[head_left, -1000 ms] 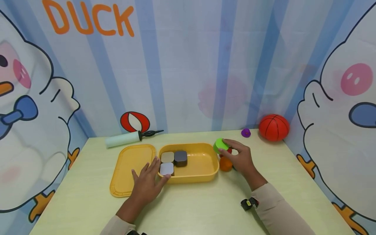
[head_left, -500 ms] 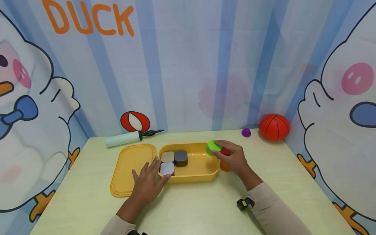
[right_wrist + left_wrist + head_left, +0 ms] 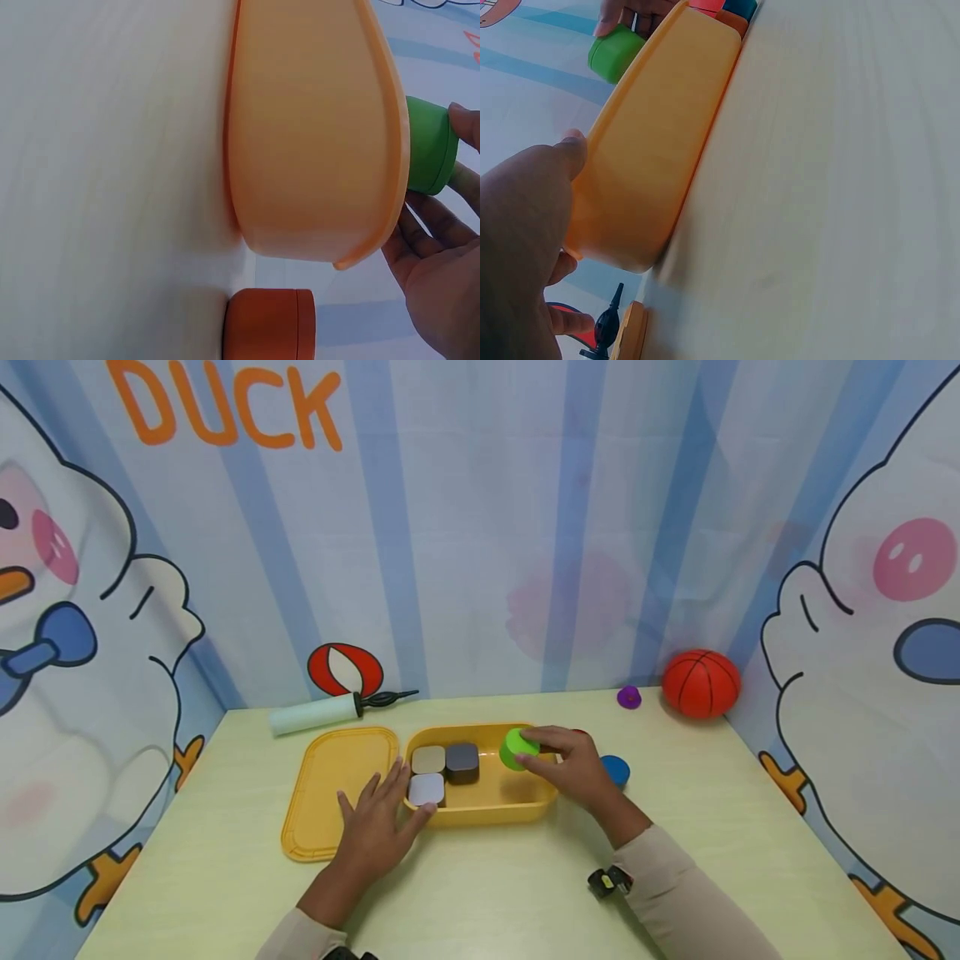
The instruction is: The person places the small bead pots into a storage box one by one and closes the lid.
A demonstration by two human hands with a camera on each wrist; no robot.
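In the head view, your right hand (image 3: pixel 579 768) almost hid one red piece (image 3: pixel 709 5) while pinching one green piece (image 3: pixel 517 750). Your left hand (image 3: pixel 377 831), fingers spread, touched the box (image 3: pixel 487 817) with three blocks (image 3: pixel 462 764).

A pale yellow bench (image 3: pixel 480 893) stretches across six o'clock. At twelve hangs blue-striped cloth (image 3: pixel 480 527), with orange lettering (image 3: pixel 223 406) reading DUCK between ten and eleven. Large white cartoon birds (image 3: pixel 862 760) fill nine and three o'clock.
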